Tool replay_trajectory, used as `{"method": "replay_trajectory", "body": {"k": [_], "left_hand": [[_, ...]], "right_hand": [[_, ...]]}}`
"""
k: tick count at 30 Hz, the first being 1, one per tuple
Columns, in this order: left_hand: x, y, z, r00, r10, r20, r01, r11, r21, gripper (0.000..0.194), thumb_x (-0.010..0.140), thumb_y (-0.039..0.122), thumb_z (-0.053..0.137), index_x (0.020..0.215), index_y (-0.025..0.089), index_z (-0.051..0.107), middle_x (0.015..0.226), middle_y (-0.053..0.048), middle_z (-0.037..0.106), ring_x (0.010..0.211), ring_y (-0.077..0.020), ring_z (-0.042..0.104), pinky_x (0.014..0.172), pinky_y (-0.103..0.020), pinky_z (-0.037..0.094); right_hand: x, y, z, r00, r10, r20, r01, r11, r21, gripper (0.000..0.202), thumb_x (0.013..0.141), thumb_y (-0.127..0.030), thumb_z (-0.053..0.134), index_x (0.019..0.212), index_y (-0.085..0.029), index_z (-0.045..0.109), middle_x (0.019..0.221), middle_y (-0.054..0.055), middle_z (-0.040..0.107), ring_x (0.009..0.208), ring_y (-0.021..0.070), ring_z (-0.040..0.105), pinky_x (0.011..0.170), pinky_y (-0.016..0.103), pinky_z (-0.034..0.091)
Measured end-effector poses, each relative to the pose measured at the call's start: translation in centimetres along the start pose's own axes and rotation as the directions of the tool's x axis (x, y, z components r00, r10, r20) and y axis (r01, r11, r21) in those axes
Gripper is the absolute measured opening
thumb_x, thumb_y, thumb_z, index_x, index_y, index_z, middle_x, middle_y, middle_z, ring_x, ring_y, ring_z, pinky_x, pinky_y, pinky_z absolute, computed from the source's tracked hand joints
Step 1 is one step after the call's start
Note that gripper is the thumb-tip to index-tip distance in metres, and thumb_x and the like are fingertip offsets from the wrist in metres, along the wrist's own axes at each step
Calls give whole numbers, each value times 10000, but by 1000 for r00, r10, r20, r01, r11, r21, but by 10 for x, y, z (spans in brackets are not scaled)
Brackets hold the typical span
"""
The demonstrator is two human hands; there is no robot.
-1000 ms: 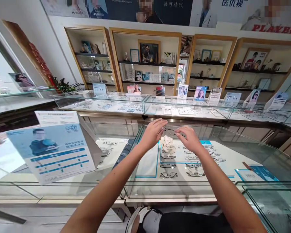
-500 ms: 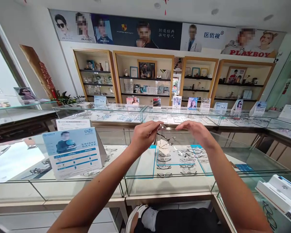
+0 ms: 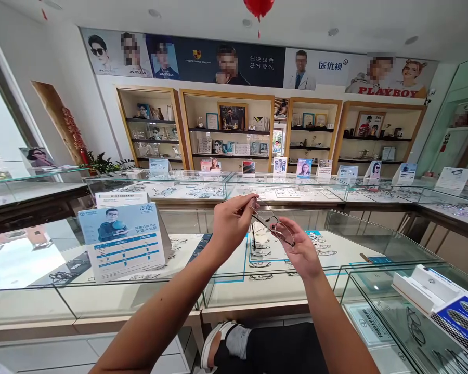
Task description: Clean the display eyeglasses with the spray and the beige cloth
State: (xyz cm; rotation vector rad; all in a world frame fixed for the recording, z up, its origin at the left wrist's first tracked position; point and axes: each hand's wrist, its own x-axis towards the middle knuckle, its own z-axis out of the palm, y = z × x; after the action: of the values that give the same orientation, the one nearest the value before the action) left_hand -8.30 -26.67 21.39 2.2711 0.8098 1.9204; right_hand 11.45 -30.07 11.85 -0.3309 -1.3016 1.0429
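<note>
Above the glass showcase, a pair of thin-rimmed eyeglasses [image 3: 271,212] is held up and tilted, its right side lower. My left hand [image 3: 234,215] pinches the frame at its left end, where a dark temple hangs down below the fingers. My right hand [image 3: 299,249] is at the lower right lens, palm turned up, its fingers curled round the rim. A crumpled cream cloth [image 3: 259,229] lies behind the eyeglasses, partly hidden by them and the hands. Rows of eyeglass frames [image 3: 260,264] are laid out beneath.
A glass showcase [image 3: 226,280] spans the front. On its left stands a folded blue-and-white sign [image 3: 121,244]. To the right, a white and blue box [image 3: 437,298] sits on another glass case. Farther back runs a counter [image 3: 179,189] with small cards, before wooden shelves [image 3: 228,93].
My right hand has come down and in from apart, closing round the right lens. The eyeglasses now show clearly between both hands. The view has shifted slightly.
</note>
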Motion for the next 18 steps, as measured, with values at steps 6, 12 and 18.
{"method": "replay_trajectory", "body": {"k": [6,12,18], "left_hand": [[-2,3,4,996,-85,-12,84,993,-77,231,994,366,637,1032,236,824,823,-10,807,695,-173,742,681,-323,636],[3,-5,2,991,-130,21,132,977,-169,253,978,402,671,1035,205,821,803,-26,807,678,-175,755,652,-311,650],[22,-35,-5,998,-28,52,36,986,-160,264,990,385,669,1128,209,810,869,-37,823,746,-182,789,706,-313,668]], "right_hand": [[-6,7,6,999,-42,-28,39,996,-81,254,820,-435,805,1062,-366,836,1312,70,734,1372,353,607,1238,577,393],[2,8,6,997,-71,9,71,986,-153,196,833,-497,831,991,-383,836,1283,63,736,1345,340,616,1186,561,436],[32,10,-6,987,-157,-29,150,974,-170,140,905,-466,779,932,-330,795,1169,51,774,1256,294,660,1164,527,447]]}}
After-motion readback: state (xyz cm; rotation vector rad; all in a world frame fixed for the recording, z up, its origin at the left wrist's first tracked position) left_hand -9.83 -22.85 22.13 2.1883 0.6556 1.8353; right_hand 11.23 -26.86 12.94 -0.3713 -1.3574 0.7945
